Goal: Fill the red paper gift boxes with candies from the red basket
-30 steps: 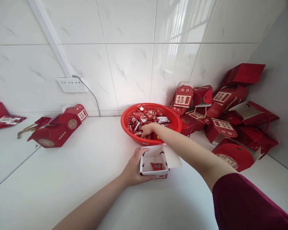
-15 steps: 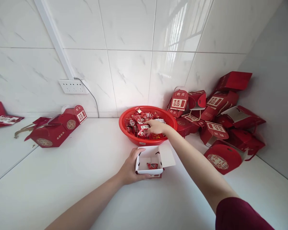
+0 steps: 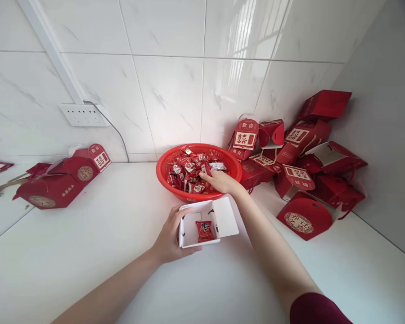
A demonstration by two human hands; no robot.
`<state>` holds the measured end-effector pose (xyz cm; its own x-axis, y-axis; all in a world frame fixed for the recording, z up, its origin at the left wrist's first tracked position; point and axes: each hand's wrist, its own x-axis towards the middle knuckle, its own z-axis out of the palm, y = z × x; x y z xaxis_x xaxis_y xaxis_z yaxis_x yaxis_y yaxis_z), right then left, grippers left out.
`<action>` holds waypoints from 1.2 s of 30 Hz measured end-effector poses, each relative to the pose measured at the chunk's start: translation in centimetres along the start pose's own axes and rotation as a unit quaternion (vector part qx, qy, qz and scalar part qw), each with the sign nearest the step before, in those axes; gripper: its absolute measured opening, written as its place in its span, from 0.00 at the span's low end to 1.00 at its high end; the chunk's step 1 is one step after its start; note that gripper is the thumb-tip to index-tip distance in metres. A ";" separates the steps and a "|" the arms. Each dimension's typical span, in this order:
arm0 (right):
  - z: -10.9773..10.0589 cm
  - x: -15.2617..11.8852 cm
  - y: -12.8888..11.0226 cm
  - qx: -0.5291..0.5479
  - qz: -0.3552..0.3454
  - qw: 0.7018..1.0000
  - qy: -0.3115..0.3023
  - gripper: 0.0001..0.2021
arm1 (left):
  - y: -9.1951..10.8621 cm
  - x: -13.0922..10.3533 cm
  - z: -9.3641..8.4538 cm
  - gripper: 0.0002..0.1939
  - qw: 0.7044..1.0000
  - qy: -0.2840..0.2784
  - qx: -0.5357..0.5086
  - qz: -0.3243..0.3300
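Observation:
My left hand (image 3: 167, 238) is wrapped round the side of a small open box (image 3: 190, 224), white inside, and tips its opening toward me. One red wrapped candy (image 3: 205, 231) lies inside it, and a white flap (image 3: 228, 218) sticks out to the right. Behind the box stands a red plastic basket (image 3: 162, 174) holding many wrapped candies (image 3: 189, 165). My right hand (image 3: 222, 182) reaches over the basket's right front rim, thumb and fingers closed about a red wrapped candy (image 3: 206, 168). Its fingertips are partly hidden among the wrappers.
Red gift boxes (image 3: 299, 216) with cord handles are heaped at the right, against the grey side wall. Other red boxes (image 3: 59, 186) stand at the left. A white power strip (image 3: 84, 115) with a cable hangs on the tiled wall behind the white table (image 3: 121, 279).
My view has shifted slightly. The left hand has tilted the box toward me, showing more of the candy inside. My right hand has moved from a white-and-red packet to another spot in the basket.

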<state>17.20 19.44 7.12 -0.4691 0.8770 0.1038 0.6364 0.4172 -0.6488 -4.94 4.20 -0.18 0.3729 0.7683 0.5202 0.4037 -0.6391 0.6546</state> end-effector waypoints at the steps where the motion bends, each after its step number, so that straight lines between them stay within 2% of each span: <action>1: 0.0 0.0 -0.1 -0.010 0.000 1.000 -0.004 0.25 | 0.0 0.0 0.0 0.48 1.000 0.003 -0.004 -0.006; 5: -0.1 -0.2 -0.4 -0.033 -0.009 0.999 0.005 0.26 | -0.1 0.2 0.0 0.47 1.000 0.004 -0.018 -0.020; 9: -0.3 -0.5 -0.4 -0.011 -0.060 0.998 0.004 0.23 | -0.2 0.2 0.1 0.48 1.000 0.003 -0.011 -0.008; 15: -1.0 -1.1 -0.7 0.109 -0.072 0.990 -0.058 0.24 | -0.2 0.0 0.2 0.51 0.998 0.018 0.049 0.040; 19: -1.5 -1.4 -0.9 0.205 -0.061 0.974 -0.071 0.28 | -0.3 -0.3 0.4 0.52 0.992 0.036 0.078 0.090; 22: -2.2 -1.7 -0.7 0.276 -0.063 0.958 -0.047 0.32 | -0.3 -0.3 0.6 0.50 0.999 0.012 -0.038 0.029; 25: -3.1 -2.4 -1.0 0.285 -0.055 0.957 -0.020 0.32 | -0.5 0.0 0.8 0.50 0.973 -0.064 -0.214 -0.052; 27: -3.8 -3.3 -1.8 0.255 -0.056 0.965 -0.015 0.30 | -0.6 0.2 0.8 0.52 0.961 -0.097 -0.253 -0.054; 30: -4.6 -5.2 -4.1 0.214 -0.082 0.973 0.001 0.29 | -0.6 0.1 0.8 0.56 0.970 -0.118 -0.204 -0.056; 33: -5.5 -7.4 -6.5 0.209 -0.128 0.969 0.029 0.30 | -0.6 -0.1 0.8 0.57 0.976 -0.125 -0.167 -0.061; 36: -6.0 -8.9 -8.2 0.184 -0.191 0.964 0.020 0.28 | -0.6 -0.1 0.8 0.58 0.975 -0.130 -0.172 -0.060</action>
<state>19.82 9.61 16.08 -0.5976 0.6873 0.4129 0.1584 0.6060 -0.7795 -4.52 4.44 -1.05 0.5573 0.7733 0.3023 0.1695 -0.4624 0.8703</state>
